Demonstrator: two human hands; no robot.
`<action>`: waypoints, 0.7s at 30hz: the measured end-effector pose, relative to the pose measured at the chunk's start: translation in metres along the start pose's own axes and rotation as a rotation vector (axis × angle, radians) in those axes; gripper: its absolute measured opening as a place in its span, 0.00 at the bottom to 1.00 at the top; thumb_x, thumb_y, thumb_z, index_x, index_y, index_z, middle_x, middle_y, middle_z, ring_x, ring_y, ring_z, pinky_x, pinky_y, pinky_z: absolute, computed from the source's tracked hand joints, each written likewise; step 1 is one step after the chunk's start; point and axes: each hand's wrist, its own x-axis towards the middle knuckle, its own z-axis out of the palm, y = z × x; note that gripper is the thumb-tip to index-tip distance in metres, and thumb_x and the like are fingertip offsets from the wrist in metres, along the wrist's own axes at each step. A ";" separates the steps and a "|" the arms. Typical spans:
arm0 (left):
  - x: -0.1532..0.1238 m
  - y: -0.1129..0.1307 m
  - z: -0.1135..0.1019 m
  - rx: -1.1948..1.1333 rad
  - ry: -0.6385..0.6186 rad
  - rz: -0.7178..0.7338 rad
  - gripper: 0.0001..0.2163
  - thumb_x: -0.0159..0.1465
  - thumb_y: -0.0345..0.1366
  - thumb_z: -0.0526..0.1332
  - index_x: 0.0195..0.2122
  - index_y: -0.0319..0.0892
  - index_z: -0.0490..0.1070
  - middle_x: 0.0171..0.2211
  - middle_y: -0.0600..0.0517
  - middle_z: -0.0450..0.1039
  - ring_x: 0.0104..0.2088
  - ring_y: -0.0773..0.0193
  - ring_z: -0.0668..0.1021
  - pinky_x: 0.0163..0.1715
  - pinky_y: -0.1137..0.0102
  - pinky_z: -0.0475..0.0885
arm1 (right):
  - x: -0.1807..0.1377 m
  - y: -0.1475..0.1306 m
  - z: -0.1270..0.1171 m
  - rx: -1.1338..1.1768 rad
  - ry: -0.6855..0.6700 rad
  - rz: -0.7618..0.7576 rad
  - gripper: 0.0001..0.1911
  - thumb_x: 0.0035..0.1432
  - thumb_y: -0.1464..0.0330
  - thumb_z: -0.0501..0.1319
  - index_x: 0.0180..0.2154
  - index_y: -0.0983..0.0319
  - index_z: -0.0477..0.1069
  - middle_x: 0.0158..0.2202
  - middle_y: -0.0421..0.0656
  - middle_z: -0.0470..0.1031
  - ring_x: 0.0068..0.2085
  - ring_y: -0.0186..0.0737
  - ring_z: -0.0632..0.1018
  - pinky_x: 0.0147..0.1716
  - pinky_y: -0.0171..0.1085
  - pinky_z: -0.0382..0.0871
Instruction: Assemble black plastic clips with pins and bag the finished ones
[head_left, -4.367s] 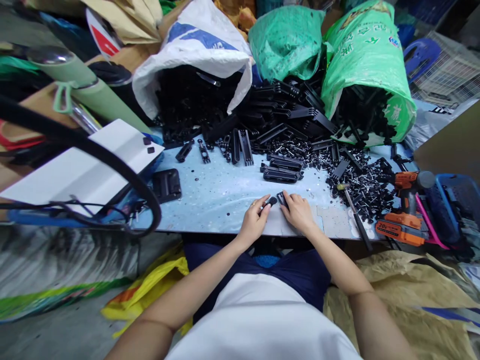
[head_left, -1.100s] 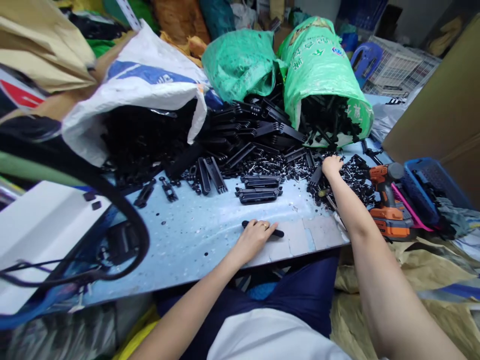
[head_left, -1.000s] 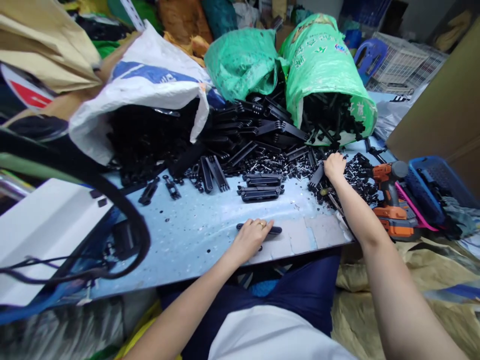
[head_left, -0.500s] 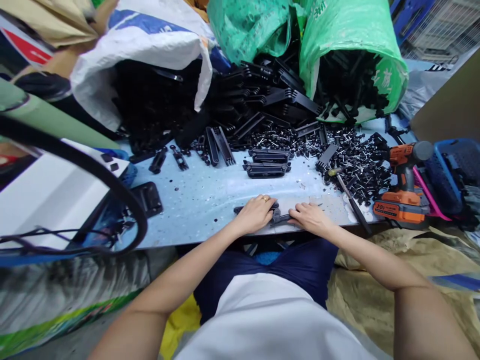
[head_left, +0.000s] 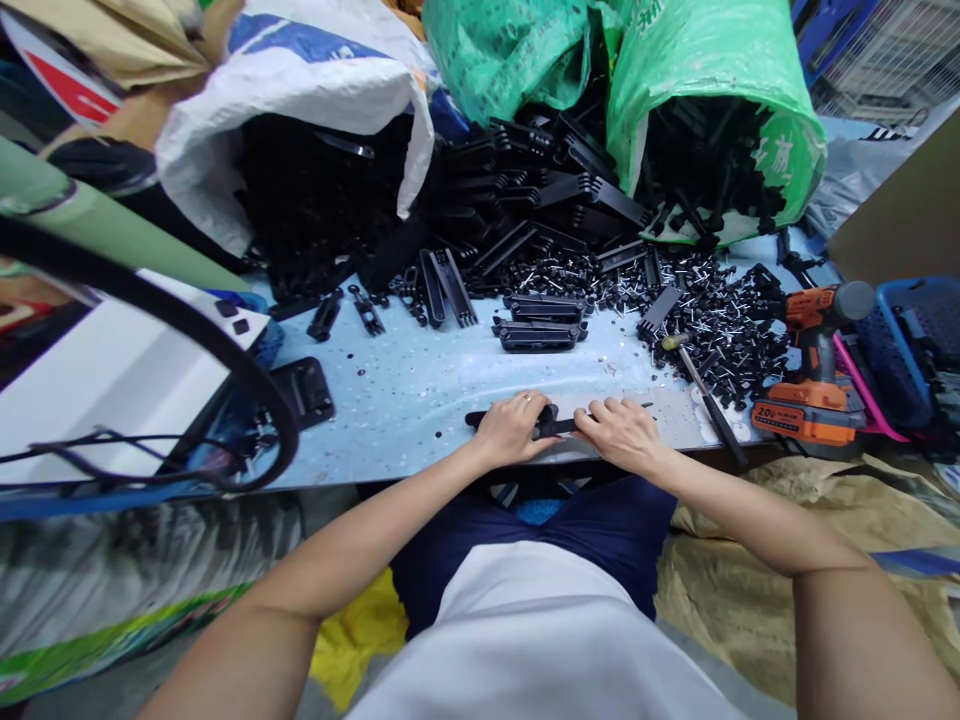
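Note:
My left hand (head_left: 514,432) rests on a long black plastic strip (head_left: 480,418) lying near the front edge of the pale blue table (head_left: 420,385), fingers curled over it. My right hand (head_left: 621,435) grips a second black strip (head_left: 592,417) beside it, and the two pieces meet between my hands. A pile of small black screws (head_left: 720,320) lies to the right. Two assembled black strips (head_left: 540,322) lie farther back in the middle.
A white sack (head_left: 300,90) and two green sacks (head_left: 712,90) spill black plastic parts at the back. An orange cordless drill (head_left: 814,380) and a hammer (head_left: 705,395) lie at the right. A white board (head_left: 105,370) and a black cable (head_left: 187,330) sit left.
My right hand has come back from the screw pile to the table's front edge and now holds a black strip beside my left hand. The left hand stays on its strip.

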 end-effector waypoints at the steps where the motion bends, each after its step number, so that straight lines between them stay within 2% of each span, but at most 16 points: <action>1: -0.001 -0.001 0.001 0.001 0.007 0.003 0.20 0.57 0.52 0.57 0.40 0.40 0.63 0.36 0.46 0.70 0.38 0.55 0.75 0.34 0.66 0.69 | 0.001 0.001 -0.002 -0.008 0.000 -0.015 0.14 0.65 0.65 0.46 0.44 0.61 0.67 0.34 0.48 0.72 0.35 0.41 0.71 0.29 0.37 0.50; 5: -0.001 0.002 -0.002 0.007 -0.040 -0.019 0.19 0.57 0.52 0.57 0.38 0.39 0.64 0.33 0.46 0.71 0.37 0.55 0.75 0.33 0.66 0.69 | 0.005 0.010 0.000 -0.018 -0.004 -0.053 0.15 0.65 0.62 0.45 0.43 0.61 0.67 0.34 0.47 0.72 0.34 0.40 0.70 0.29 0.37 0.50; 8: 0.015 0.013 -0.007 0.022 -0.123 0.028 0.21 0.57 0.53 0.57 0.39 0.38 0.64 0.34 0.46 0.71 0.39 0.54 0.74 0.36 0.65 0.68 | 0.002 0.024 0.017 0.011 0.015 -0.052 0.17 0.64 0.58 0.47 0.39 0.62 0.68 0.34 0.46 0.72 0.34 0.39 0.70 0.30 0.36 0.51; 10: 0.042 0.023 -0.008 0.036 -0.108 0.094 0.21 0.59 0.52 0.55 0.42 0.38 0.64 0.40 0.43 0.70 0.44 0.53 0.71 0.41 0.64 0.67 | -0.003 0.033 0.033 0.037 0.079 -0.037 0.18 0.63 0.57 0.49 0.37 0.63 0.69 0.36 0.46 0.72 0.36 0.39 0.69 0.33 0.36 0.53; 12: 0.082 0.031 -0.008 0.064 -0.042 0.109 0.17 0.63 0.44 0.52 0.48 0.38 0.62 0.47 0.42 0.67 0.48 0.54 0.68 0.44 0.63 0.64 | -0.011 0.037 0.048 0.072 0.164 -0.022 0.18 0.63 0.57 0.49 0.36 0.63 0.69 0.36 0.46 0.71 0.37 0.39 0.69 0.35 0.37 0.55; 14: 0.128 0.036 -0.007 0.126 0.000 0.064 0.13 0.65 0.31 0.47 0.48 0.36 0.63 0.47 0.41 0.67 0.48 0.55 0.68 0.43 0.62 0.63 | -0.018 0.035 0.060 0.118 0.220 -0.007 0.17 0.63 0.58 0.49 0.36 0.63 0.69 0.35 0.46 0.71 0.36 0.39 0.69 0.37 0.37 0.56; 15: 0.151 0.037 -0.007 0.168 0.020 0.038 0.14 0.64 0.27 0.45 0.48 0.36 0.64 0.47 0.40 0.67 0.48 0.54 0.67 0.44 0.61 0.62 | -0.022 0.033 0.064 0.142 0.236 0.003 0.17 0.63 0.59 0.49 0.36 0.63 0.69 0.34 0.45 0.71 0.36 0.39 0.69 0.37 0.37 0.57; 17: 0.188 0.036 -0.005 0.218 0.033 0.005 0.16 0.62 0.23 0.45 0.45 0.34 0.67 0.46 0.38 0.68 0.47 0.52 0.67 0.44 0.57 0.61 | -0.028 0.028 0.068 0.188 0.257 0.019 0.16 0.63 0.59 0.50 0.38 0.63 0.69 0.33 0.45 0.72 0.35 0.39 0.69 0.37 0.37 0.58; 19: 0.209 0.033 -0.002 0.236 0.025 0.010 0.15 0.60 0.21 0.47 0.42 0.34 0.70 0.43 0.39 0.70 0.46 0.52 0.68 0.44 0.56 0.60 | -0.032 0.031 0.068 0.223 0.293 0.028 0.16 0.62 0.59 0.50 0.40 0.63 0.69 0.35 0.46 0.72 0.36 0.39 0.70 0.37 0.37 0.60; 21: 0.217 0.030 0.003 0.243 0.011 0.034 0.14 0.60 0.21 0.48 0.39 0.34 0.71 0.41 0.39 0.71 0.45 0.53 0.68 0.45 0.58 0.59 | -0.032 0.046 0.062 0.234 0.346 0.080 0.17 0.63 0.59 0.50 0.42 0.62 0.69 0.38 0.48 0.72 0.39 0.41 0.70 0.38 0.38 0.62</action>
